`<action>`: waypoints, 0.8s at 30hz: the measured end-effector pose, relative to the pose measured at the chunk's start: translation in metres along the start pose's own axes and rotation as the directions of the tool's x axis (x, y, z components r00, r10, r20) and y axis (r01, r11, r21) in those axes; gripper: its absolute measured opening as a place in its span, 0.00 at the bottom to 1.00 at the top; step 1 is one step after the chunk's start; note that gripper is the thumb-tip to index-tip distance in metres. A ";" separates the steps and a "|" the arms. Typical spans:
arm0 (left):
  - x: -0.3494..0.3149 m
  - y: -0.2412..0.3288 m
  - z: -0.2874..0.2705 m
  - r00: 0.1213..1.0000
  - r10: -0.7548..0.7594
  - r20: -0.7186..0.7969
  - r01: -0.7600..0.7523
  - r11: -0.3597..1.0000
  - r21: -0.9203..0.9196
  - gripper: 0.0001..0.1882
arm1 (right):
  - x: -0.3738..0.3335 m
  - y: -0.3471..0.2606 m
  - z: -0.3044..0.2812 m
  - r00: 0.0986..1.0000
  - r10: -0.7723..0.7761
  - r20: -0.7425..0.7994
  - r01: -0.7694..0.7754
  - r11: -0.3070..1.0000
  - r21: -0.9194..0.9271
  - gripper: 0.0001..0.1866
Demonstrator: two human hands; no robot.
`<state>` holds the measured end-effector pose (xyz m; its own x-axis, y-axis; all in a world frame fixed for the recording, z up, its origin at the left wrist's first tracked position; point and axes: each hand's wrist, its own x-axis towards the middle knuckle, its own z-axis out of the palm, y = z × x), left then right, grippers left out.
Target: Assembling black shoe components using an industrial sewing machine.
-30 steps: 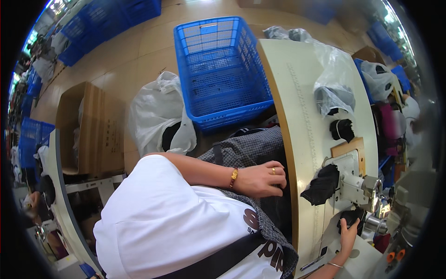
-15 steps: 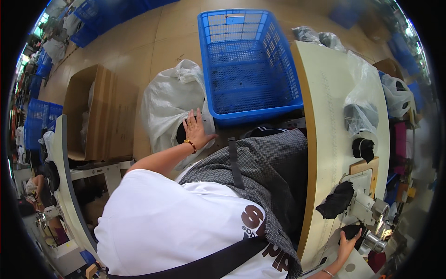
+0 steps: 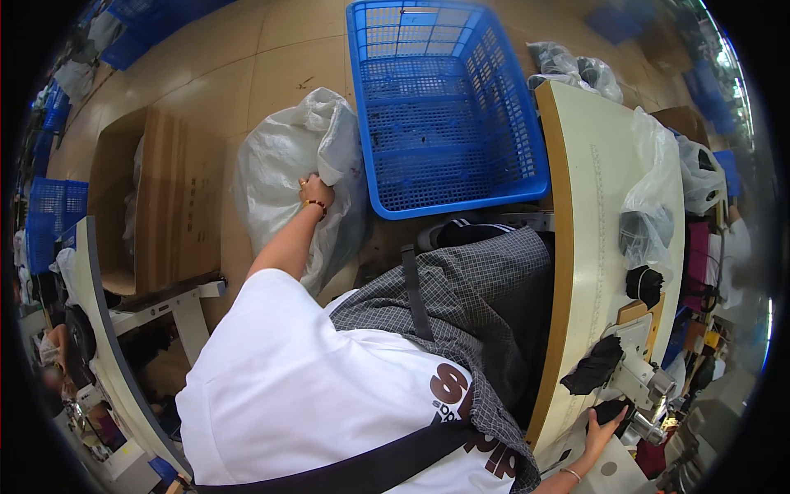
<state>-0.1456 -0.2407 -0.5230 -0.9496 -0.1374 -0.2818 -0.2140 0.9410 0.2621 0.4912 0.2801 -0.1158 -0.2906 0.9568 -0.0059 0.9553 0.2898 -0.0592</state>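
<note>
Left hand (image 3: pixel 318 193) clenched on white sack (image 3: pixel 284 152), right hand (image 3: pixel 602 434) curled round black cloth (image 3: pixel 608 411), brown-lettered shirt (image 3: pixel 271 370)

1. Your wide fisheye head camera looks steeply down over your white short-sleeved shirt (image 3: pixel 271 387).
2. It sits close, taking in your left hand (image 3: pixel 317 191) and right hand (image 3: pixel 606 426).
3. Its upper part faces the blue rectangular plastic-mesh crate (image 3: pixel 428 123).

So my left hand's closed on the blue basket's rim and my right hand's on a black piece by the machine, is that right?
Not quite: the head view shows your left hand closed on the white sack, not the blue basket. Your right hand is indeed on a black piece by the machine.
</note>
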 end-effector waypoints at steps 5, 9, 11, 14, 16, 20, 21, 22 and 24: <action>-0.010 -0.026 -0.007 0.995 0.097 0.002 -0.088 0.906 -0.414 0.19 | 0.003 0.013 0.006 1.000 0.003 0.008 -0.003 1.000 -0.003 0.58; -0.016 -0.039 -0.034 0.907 -0.279 0.315 0.395 0.307 -0.866 0.35 | 0.009 0.024 0.009 1.000 -0.006 0.007 0.006 1.000 0.011 0.56; -0.015 -0.042 -0.044 0.874 -0.380 0.303 0.440 0.352 -0.826 0.36 | 0.010 0.027 0.009 1.000 -0.004 -0.005 0.004 1.000 0.019 0.55; -0.013 -0.048 -0.047 0.892 -0.374 0.254 0.377 0.306 -0.874 0.37 | 0.008 0.029 0.009 0.999 -0.038 -0.006 0.038 0.999 0.024 0.55; -0.012 -0.052 -0.044 0.881 -0.387 0.273 0.386 0.253 -0.887 0.36 | 0.006 0.029 0.010 0.999 -0.032 -0.015 0.033 0.999 0.041 0.54; -0.015 -0.060 -0.045 0.873 -0.411 0.264 0.329 0.097 -0.939 0.33 | 0.005 0.029 0.012 1.000 -0.022 -0.022 0.023 1.000 0.015 0.54; -0.016 -0.061 -0.049 0.872 -0.413 0.263 0.329 0.099 -0.939 0.33 | 0.006 0.029 0.013 0.999 -0.035 -0.023 0.035 0.999 0.022 0.54; -0.016 -0.061 -0.054 0.874 -0.419 0.246 0.304 0.077 -0.950 0.33 | 0.007 0.029 0.012 0.999 -0.046 -0.024 0.047 0.998 0.029 0.54; -0.017 -0.060 -0.067 0.874 -0.429 0.228 0.279 0.059 -0.958 0.32 | 0.009 0.028 0.011 0.999 -0.032 -0.007 0.033 0.999 0.036 0.54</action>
<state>-0.1317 -0.3158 -0.4725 -0.6858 -0.4532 -0.5694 -0.4972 -0.2795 0.8213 0.5150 0.2967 -0.1282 -0.3210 0.9471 0.0029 0.9427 0.3199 -0.0950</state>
